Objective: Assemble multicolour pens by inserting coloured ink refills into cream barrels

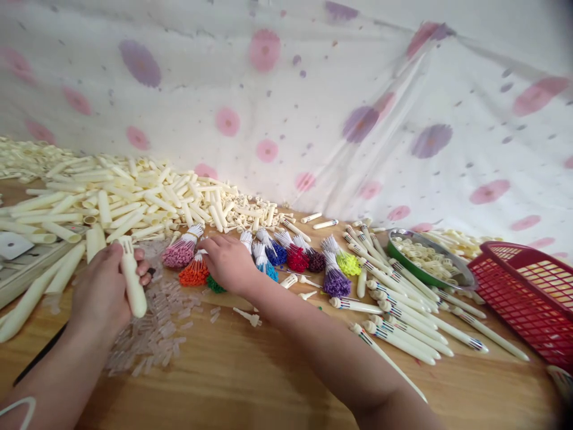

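My left hand is closed around a cream multi-colour pen barrel, slotted end up and rounded end down. At the bundles of thin refills, my right hand has its fingers curled down between the orange-tipped bundle and the green-tipped bundle, which it partly covers. Its fingertips are too hidden to show what they pinch. Beside it are a pink-tipped bundle and a light-blue-tipped bundle. Red, purple-tipped and yellow-tipped bundles stand farther right.
A heap of cream barrels fills the back left. Clear plastic sleeves lie scattered in front. Slotted pens are spread at right, near a metal bowl of small parts and a red basket. A flowered sheet hangs behind.
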